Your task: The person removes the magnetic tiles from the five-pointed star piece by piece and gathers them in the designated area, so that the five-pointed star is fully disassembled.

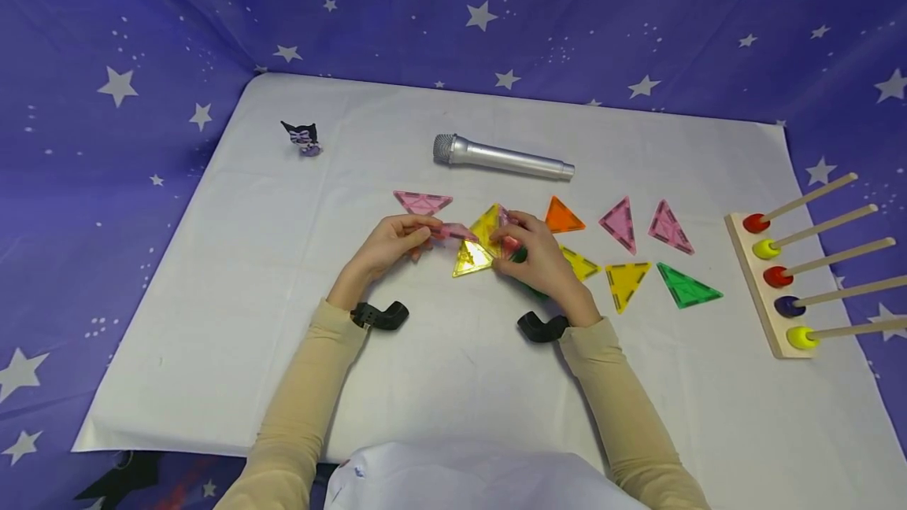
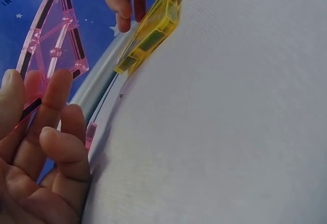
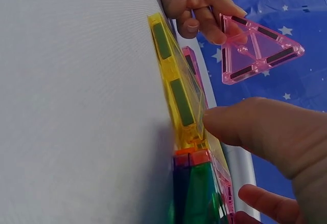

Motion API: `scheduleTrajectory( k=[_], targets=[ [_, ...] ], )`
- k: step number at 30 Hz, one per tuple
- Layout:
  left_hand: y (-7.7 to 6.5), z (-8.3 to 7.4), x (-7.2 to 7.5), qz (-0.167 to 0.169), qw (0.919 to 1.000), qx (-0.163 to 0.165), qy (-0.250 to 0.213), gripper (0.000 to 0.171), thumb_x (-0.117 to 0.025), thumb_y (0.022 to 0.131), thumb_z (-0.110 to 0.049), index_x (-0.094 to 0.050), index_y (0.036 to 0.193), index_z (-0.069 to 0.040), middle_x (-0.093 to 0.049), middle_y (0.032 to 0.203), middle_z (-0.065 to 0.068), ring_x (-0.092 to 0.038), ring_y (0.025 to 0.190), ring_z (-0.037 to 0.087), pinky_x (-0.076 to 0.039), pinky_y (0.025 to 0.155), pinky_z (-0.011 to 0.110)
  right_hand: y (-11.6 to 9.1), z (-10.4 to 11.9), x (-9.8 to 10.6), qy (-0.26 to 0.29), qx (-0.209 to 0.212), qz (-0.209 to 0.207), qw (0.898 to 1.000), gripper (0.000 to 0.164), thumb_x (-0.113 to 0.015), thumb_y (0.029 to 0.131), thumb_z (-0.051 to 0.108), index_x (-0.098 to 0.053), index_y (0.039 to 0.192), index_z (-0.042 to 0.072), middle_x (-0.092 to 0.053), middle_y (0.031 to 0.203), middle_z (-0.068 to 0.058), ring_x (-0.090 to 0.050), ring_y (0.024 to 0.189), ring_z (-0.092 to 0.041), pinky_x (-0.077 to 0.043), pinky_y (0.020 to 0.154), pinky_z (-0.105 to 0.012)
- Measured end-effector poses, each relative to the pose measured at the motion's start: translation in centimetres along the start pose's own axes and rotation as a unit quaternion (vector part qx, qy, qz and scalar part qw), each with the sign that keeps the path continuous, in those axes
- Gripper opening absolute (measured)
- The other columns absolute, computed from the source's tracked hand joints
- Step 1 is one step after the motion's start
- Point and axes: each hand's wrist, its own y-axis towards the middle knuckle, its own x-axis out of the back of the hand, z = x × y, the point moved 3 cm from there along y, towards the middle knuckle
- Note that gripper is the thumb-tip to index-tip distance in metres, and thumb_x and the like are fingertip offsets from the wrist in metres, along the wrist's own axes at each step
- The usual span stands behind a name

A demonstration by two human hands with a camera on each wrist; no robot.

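Observation:
My left hand [image 1: 393,246] pinches a see-through pink triangular magnetic tile [image 1: 457,232] by one end between thumb and fingers. In the left wrist view this pink tile [image 2: 55,52] is held up off the table, its dark edge magnets showing. My right hand [image 1: 537,256] holds a joined group of magnetic tiles, its fingers bent over them. The group has yellow tiles [image 1: 471,259], with pink and green ones partly hidden under the right hand. In the right wrist view, the thumb rests against a yellow tile [image 3: 171,70]; green pieces [image 3: 191,193] show below.
Loose triangular tiles lie around: a pink one [image 1: 423,202] behind the left hand, and orange [image 1: 563,216], pink [image 1: 620,224], yellow [image 1: 627,283] and green [image 1: 687,286] ones rightward. A silver microphone [image 1: 506,158], small figurine [image 1: 305,139] and wooden peg stand [image 1: 768,290] surround them.

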Motion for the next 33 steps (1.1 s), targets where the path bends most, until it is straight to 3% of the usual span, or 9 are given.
scheduleTrajectory(
  k=[5,7,12,15,19,24,29,33],
  targets=[
    [-0.4,-0.2,0.7,-0.015,0.9996,-0.019,0.012,0.026,-0.051,0.092,-0.009,-0.058,0.114,0.005,-0.063,0.101,0.007,-0.049,0.063,0.018,-0.04,0.053,0.023,-0.1,-0.1,0.0,-0.004,-0.012,0.005,1.0,0.029,-0.075,0.074,0.021,-0.065,0.101,0.015,-0.036,0.136,-0.015,-0.03,0.123,-0.033,-0.025,0.097,-0.054],
    [-0.7,-0.6,1.2,-0.028,0.999,-0.026,0.023,0.026,-0.052,0.092,-0.008,-0.057,0.114,0.006,-0.062,0.099,0.013,-0.048,0.06,0.018,-0.04,0.051,0.023,-0.1,-0.2,0.0,-0.006,-0.014,0.005,1.0,0.029,-0.074,0.074,0.021,-0.065,0.101,0.015,-0.036,0.136,-0.015,-0.029,0.123,-0.033,-0.025,0.097,-0.054],
    [-1.6,-1.2,3.7,-0.063,0.9968,-0.043,0.026,0.026,-0.053,0.091,-0.006,-0.057,0.115,0.005,-0.059,0.092,0.021,-0.046,0.058,0.015,-0.039,0.049,0.023,-0.1,-0.3,0.0,-0.012,-0.014,0.004,1.0,0.029,-0.075,0.074,0.021,-0.065,0.1,0.015,-0.036,0.136,-0.017,-0.03,0.123,-0.034,-0.024,0.097,-0.054],
    [-2.2,-1.4,5.7,-0.088,0.9946,-0.048,0.027,0.025,-0.055,0.09,-0.005,-0.06,0.114,0.0,-0.06,0.09,0.016,-0.048,0.062,0.014,-0.039,0.05,0.022,-0.2,-0.3,0.0,-0.016,-0.014,0.008,1.0,0.03,-0.075,0.073,0.022,-0.065,0.101,0.015,-0.036,0.136,-0.017,-0.029,0.123,-0.034,-0.024,0.097,-0.054],
    [-2.9,-2.0,8.1,-0.12,0.9915,-0.039,0.032,0.024,-0.058,0.088,-0.006,-0.062,0.112,-0.006,-0.062,0.089,0.012,-0.051,0.067,0.014,-0.04,0.052,0.021,-0.2,-0.3,0.0,-0.022,-0.014,0.015,1.0,0.033,-0.076,0.073,0.022,-0.064,0.102,0.015,-0.035,0.137,-0.017,-0.028,0.123,-0.034,-0.024,0.097,-0.054],
    [-3.2,-2.4,10.3,-0.141,0.9888,-0.016,0.047,0.027,-0.058,0.088,-0.007,-0.061,0.115,-0.005,-0.063,0.091,0.008,-0.051,0.07,0.015,-0.04,0.052,0.021,-0.1,-0.2,0.0,-0.027,-0.012,0.022,0.999,0.036,-0.077,0.072,0.023,-0.064,0.105,0.016,-0.034,0.137,-0.017,-0.028,0.123,-0.034,-0.024,0.097,-0.054],
    [-3.1,-2.4,11.7,-0.162,0.9843,0.019,0.067,0.028,-0.057,0.088,-0.003,-0.057,0.115,0.003,-0.062,0.085,0.006,-0.052,0.065,0.013,-0.036,0.047,0.021,0.0,-0.2,-0.1,-0.033,-0.012,0.032,0.999,0.038,-0.076,0.072,0.024,-0.063,0.107,0.016,-0.033,0.138,-0.016,-0.027,0.123,-0.034,-0.024,0.096,-0.054],
    [-2.8,-2.4,12.1,-0.164,0.9823,0.025,0.086,0.027,-0.056,0.088,-0.001,-0.054,0.114,0.007,-0.06,0.082,0.005,-0.051,0.061,0.011,-0.033,0.044,0.021,0.0,-0.2,-0.1,-0.033,-0.013,0.035,0.999,0.039,-0.075,0.073,0.02,-0.062,0.109,0.016,-0.032,0.139,-0.015,-0.026,0.124,-0.033,-0.023,0.097,-0.054]
  ],
)
